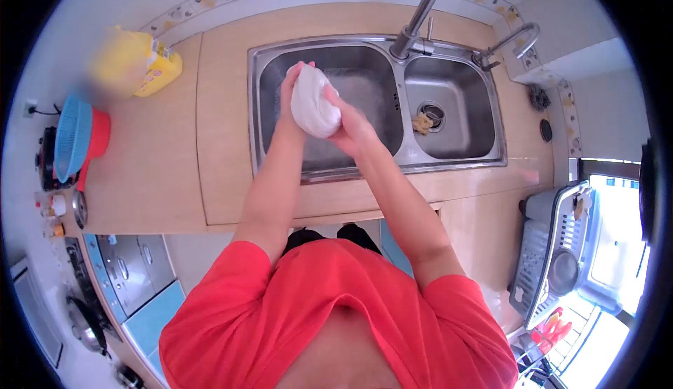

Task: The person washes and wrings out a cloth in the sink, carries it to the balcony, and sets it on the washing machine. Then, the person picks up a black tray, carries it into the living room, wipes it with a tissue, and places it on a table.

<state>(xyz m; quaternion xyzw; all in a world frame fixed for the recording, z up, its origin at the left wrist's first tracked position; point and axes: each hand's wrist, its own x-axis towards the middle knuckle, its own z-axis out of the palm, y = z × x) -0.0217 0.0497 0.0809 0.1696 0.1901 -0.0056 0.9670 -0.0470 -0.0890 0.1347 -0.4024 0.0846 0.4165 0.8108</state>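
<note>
Over the large left basin (270,136) of the steel sink, both of my hands are closed around a white rounded thing (313,108). Its surface is smooth with soft curves; whether it is a bundled cloth or a bowl, I cannot tell. My left hand (289,91) grips its left side and upper end, fingertips showing at the top. From the right, my right hand (348,124) holds it with the thumb across its front. Shallow, cloudy water appears to lie in the basin below.
A steel faucet (420,14) rises behind the basins. A tan lump (423,124) lies by the right basin's drain. At left stand a yellow package (160,66) and a blue colander (73,138). A grey dish rack (550,249) sits at right.
</note>
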